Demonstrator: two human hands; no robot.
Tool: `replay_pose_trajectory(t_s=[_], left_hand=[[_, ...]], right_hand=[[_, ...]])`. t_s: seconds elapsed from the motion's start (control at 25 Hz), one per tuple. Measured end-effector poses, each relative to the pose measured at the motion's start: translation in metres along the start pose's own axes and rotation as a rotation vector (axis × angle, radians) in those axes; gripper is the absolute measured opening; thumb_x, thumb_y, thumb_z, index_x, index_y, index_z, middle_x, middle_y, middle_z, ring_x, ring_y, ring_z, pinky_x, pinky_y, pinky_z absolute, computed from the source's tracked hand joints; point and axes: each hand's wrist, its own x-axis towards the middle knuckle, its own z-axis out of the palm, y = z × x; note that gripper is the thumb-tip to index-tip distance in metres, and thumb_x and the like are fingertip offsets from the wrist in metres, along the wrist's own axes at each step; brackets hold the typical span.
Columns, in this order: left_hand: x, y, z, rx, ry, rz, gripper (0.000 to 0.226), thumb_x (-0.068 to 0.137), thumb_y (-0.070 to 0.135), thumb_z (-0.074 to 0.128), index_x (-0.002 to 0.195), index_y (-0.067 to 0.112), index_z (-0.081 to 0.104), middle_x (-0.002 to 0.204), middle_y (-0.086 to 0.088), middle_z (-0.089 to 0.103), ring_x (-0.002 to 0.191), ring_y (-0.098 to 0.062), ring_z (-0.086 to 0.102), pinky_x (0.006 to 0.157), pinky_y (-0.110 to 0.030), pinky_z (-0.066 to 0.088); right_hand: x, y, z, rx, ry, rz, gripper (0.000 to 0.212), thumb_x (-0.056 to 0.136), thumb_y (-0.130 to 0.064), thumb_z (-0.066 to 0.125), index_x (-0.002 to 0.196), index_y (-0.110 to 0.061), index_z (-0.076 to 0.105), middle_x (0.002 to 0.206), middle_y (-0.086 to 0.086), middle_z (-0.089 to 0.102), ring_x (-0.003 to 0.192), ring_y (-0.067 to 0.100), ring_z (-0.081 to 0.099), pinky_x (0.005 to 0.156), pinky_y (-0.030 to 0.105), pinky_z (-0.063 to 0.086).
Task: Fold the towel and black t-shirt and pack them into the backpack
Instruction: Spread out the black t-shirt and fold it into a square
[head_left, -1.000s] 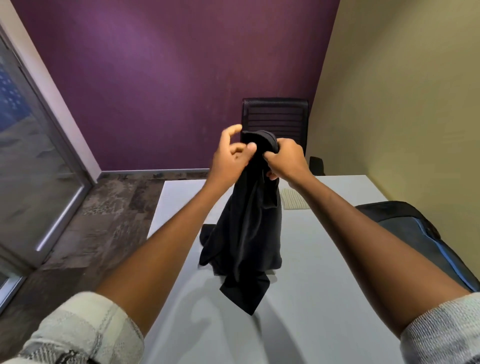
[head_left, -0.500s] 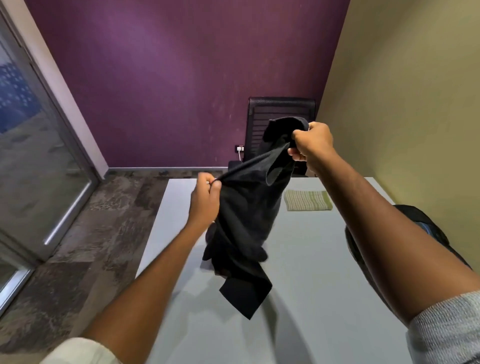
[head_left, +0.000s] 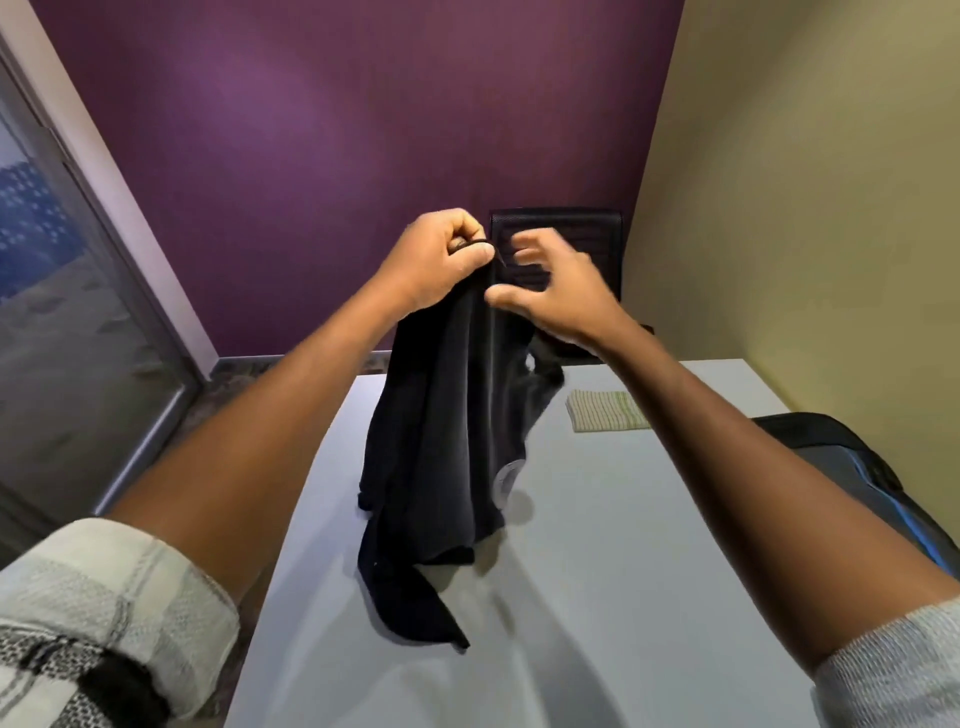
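Left hand (head_left: 439, 260) raised above the far half of the counter (head_left: 613, 582), fist closed and pinching the top edge of the black t-shirt (head_left: 447, 441) between thumb and curled fingers. Shirt hanging straight down from that grip, bunched and twisted, its lowest flap trailing onto the counter surface toward the near side. Right hand (head_left: 558, 296) just beside the left, at the same height, fingers spread and blurred, thumb against the fabric near the top but not closed around it; loose, gripping nothing. Bulk of the shirt below and between both hands, nearer the left wrist than the right. Towel (head_left: 605, 410) lying flat and folded on the counter, pale with thin stripes, right of the shirt and partly hidden behind the right forearm, well apart from either hand. Backpack (head_left: 852, 467) at the right edge of the counter, dark with a blue stripe, beneath the right forearm, not touched. Chair (head_left: 566, 244) behind the hands against the purple wall, dark and partly covered by them. Counted: two hands, one black t-shirt, one towel, one backpack, one chair, one counter. Light checked sleeve on the left arm, grey knit sleeve on the right, both pushed up.
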Motion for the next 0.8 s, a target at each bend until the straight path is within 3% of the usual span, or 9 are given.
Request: replay_pose_trajectory(t_s=[0.08, 0.24, 0.36, 0.44, 0.48, 0.56, 0.68, 0.8], left_hand=[[0.001, 0.010, 0.003, -0.007, -0.050, 0.056, 0.007, 0.091, 0.020, 0.069, 0.087, 0.018, 0.063, 0.063, 0.014, 0.048, 0.053, 0.003, 0.043, 0.059, -0.018, 0.038], [-0.005, 0.005, -0.014, -0.074, -0.105, 0.085, 0.012, 0.087, 0.024, 0.076, 0.086, 0.022, 0.065, 0.072, 0.014, 0.060, 0.063, 0.000, 0.052, 0.063, -0.017, 0.045], [-0.008, -0.005, -0.038, -0.029, -0.228, 0.058, 0.025, 0.077, 0.030, 0.086, 0.096, 0.025, 0.070, 0.069, 0.021, 0.061, 0.063, 0.002, 0.053, 0.064, -0.018, 0.045], [-0.010, -0.007, -0.047, 0.023, -0.308, -0.001, 0.037, 0.071, 0.030, 0.090, 0.103, 0.028, 0.072, 0.081, 0.020, 0.069, 0.074, 0.001, 0.063, 0.071, -0.018, 0.050], [-0.012, -0.009, -0.049, 0.080, -0.342, -0.040, 0.037, 0.069, 0.030, 0.091, 0.101, 0.029, 0.073, 0.085, 0.016, 0.072, 0.080, -0.001, 0.066, 0.073, -0.018, 0.051], [-0.017, -0.020, -0.047, 0.263, -0.365, -0.138, 0.023, 0.069, 0.027, 0.091, 0.082, 0.034, 0.073, 0.074, 0.013, 0.071, 0.073, -0.005, 0.065, 0.064, -0.020, 0.048], [-0.024, -0.040, -0.044, 0.342, -0.220, -0.230, 0.021, 0.077, 0.027, 0.084, 0.066, 0.030, 0.067, 0.063, 0.006, 0.062, 0.063, -0.011, 0.055, 0.057, -0.027, 0.041], [-0.035, -0.066, -0.043, 0.132, -0.015, -0.288, 0.017, 0.082, 0.024, 0.078, 0.071, 0.022, 0.066, 0.063, 0.005, 0.058, 0.064, -0.012, 0.051, 0.061, -0.030, 0.038]], right_hand=[[-0.001, -0.010, 0.013, -0.042, -0.155, -0.014, 0.077, 0.071, -0.059, 0.076, 0.135, -0.027, 0.048, 0.124, -0.004, 0.064, 0.121, 0.019, 0.056, 0.097, 0.040, 0.048], [-0.003, -0.003, 0.017, 0.113, -0.185, -0.041, 0.023, 0.090, -0.032, 0.072, 0.104, -0.014, 0.069, 0.090, 0.001, 0.073, 0.083, 0.013, 0.069, 0.074, 0.037, 0.059], [-0.002, -0.009, 0.014, 0.070, -0.084, -0.117, 0.023, 0.084, -0.030, 0.068, 0.077, -0.009, 0.063, 0.068, 0.010, 0.065, 0.057, 0.015, 0.057, 0.054, 0.037, 0.046], [0.000, -0.017, 0.009, -0.025, -0.020, -0.167, 0.023, 0.078, -0.032, 0.065, 0.067, -0.014, 0.057, 0.059, 0.005, 0.060, 0.052, 0.018, 0.054, 0.049, 0.037, 0.043], [0.001, -0.021, 0.007, -0.065, 0.013, -0.176, 0.023, 0.077, -0.032, 0.065, 0.065, -0.015, 0.054, 0.057, 0.002, 0.058, 0.052, 0.018, 0.054, 0.048, 0.035, 0.042], [0.003, -0.026, 0.001, -0.136, 0.068, -0.196, 0.027, 0.078, -0.031, 0.065, 0.063, -0.016, 0.049, 0.055, 0.000, 0.055, 0.052, 0.019, 0.052, 0.047, 0.027, 0.037], [0.010, -0.031, -0.007, -0.140, 0.101, -0.232, 0.026, 0.076, -0.025, 0.063, 0.062, -0.011, 0.045, 0.054, 0.005, 0.052, 0.049, 0.023, 0.048, 0.045, 0.028, 0.034], [0.020, -0.034, -0.023, -0.086, 0.171, -0.228, 0.027, 0.075, -0.022, 0.063, 0.062, -0.011, 0.042, 0.053, 0.005, 0.049, 0.048, 0.014, 0.040, 0.045, 0.035, 0.036]])
